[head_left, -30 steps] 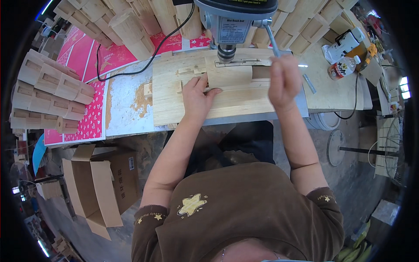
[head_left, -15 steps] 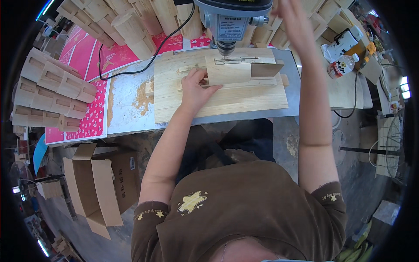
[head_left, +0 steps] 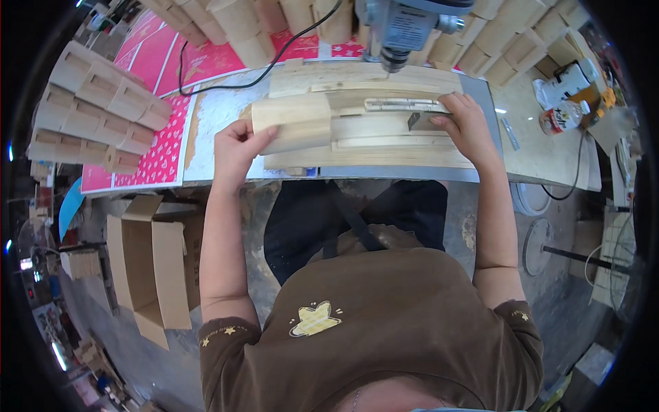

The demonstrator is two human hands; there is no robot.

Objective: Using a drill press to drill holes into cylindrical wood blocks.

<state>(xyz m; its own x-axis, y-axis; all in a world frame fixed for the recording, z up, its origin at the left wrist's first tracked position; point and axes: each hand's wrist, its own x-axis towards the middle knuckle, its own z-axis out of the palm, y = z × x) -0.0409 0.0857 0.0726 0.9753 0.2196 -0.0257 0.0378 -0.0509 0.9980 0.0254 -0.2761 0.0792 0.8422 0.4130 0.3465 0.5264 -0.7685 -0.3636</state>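
- Left hand [head_left: 237, 152]: its grip is closed around the left end of a rounded wooden piece [head_left: 292, 125], thumb on the near side.
- Wooden piece: at the left part of a flat wooden board [head_left: 371, 158], its left end reaching past the board's left edge; whether it rests on the board or is lifted, I cannot tell.
- Right hand [head_left: 471, 130]: its grip is pinched on the right end of a pale slotted strip [head_left: 395, 105], thumb by a dark grey plate [head_left: 427, 122].
- Bench drill [head_left: 412, 27]: a pale label on its front carries fine print, too blurred to read; its chuck [head_left: 394, 60] hangs behind the strip, apart from both hands.
- Bottle [head_left: 564, 118]: red label with large white characters, on the right of the desk [head_left: 539, 161].
- Cardboard box [head_left: 171, 275]: dark printing shows partly on its right side, below the desk's level.
- Edges: the board's near edge lies just inside the desk's front edge; a long rail [head_left: 398, 143] runs along the board.
- Room: a gap separates the wooden piece from the grey plate; slotted wooden cylinders [head_left: 103, 96] are stacked well left of the left hand.
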